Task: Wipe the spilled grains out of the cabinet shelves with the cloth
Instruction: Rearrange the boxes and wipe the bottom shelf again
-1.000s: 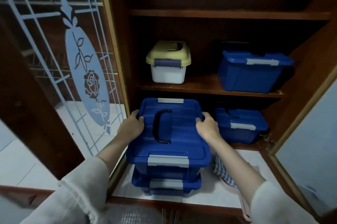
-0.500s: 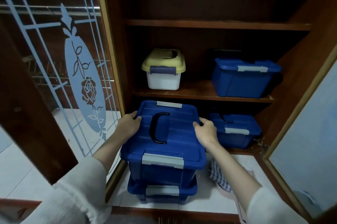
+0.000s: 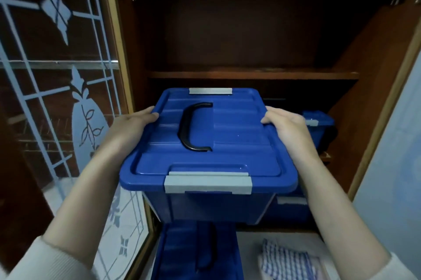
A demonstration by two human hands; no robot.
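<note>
Fingers [image 3: 149,115] of the left hand [image 3: 133,128] and right hand [image 3: 288,126] curl over the side rims of the blue bin [image 3: 227,140], carrying it. Below the bin, to its right, the checked cloth [image 3: 286,261] lies untouched. Wiping looks not yet begun, and no grains are discernible.

I see cool, dim light, strongest on the lid of the blue box [image 3: 239,134], which has a faint sheen. Above the box the cabinet [image 3: 239,29] sinks into near black. Left of the box the glass door [image 3: 57,74] bows with lens distortion; below the box, everything blurs.
</note>
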